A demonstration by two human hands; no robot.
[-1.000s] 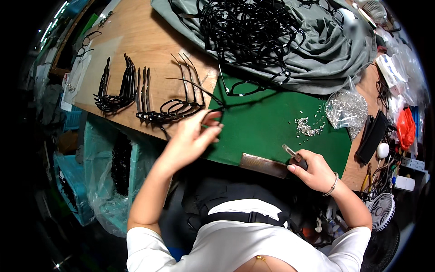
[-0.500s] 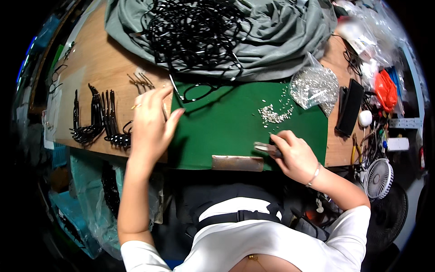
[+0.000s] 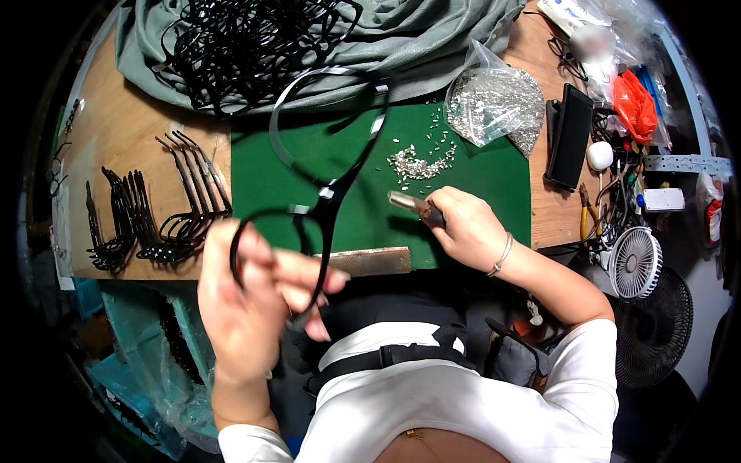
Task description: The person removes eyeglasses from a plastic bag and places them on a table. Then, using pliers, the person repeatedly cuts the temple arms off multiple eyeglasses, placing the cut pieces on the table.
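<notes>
A black eyeglass frame [image 3: 332,191] is raised above the bench edge, tilted, with both rims empty of lenses. My left hand [image 3: 251,305] grips its lower rim; the fingers are somewhat blurred. Pliers [image 3: 414,205] with a silvery tip sit in my closed right hand [image 3: 467,228], over the right part of the green mat [image 3: 351,224]. Just beyond the pliers lies a loose scatter of small silvery pieces [image 3: 417,165]. A clear plastic bag [image 3: 482,116] full of similar pieces rests behind them.
Black eyeglass frames [image 3: 239,50] are heaped on grey cloth [image 3: 417,50] at the back. Several folded frames [image 3: 189,185] stand in rows on the left. A flat metal bar [image 3: 378,261] lies at the mat's front edge. Black case [image 3: 570,139], yellow-handled pliers [image 3: 589,212] and small fan [image 3: 635,262] are right.
My left hand, earlier over the mat's left edge, is now nearer me and lifts an eyeglass frame. My right hand still holds the pliers. The whole view has shifted.
</notes>
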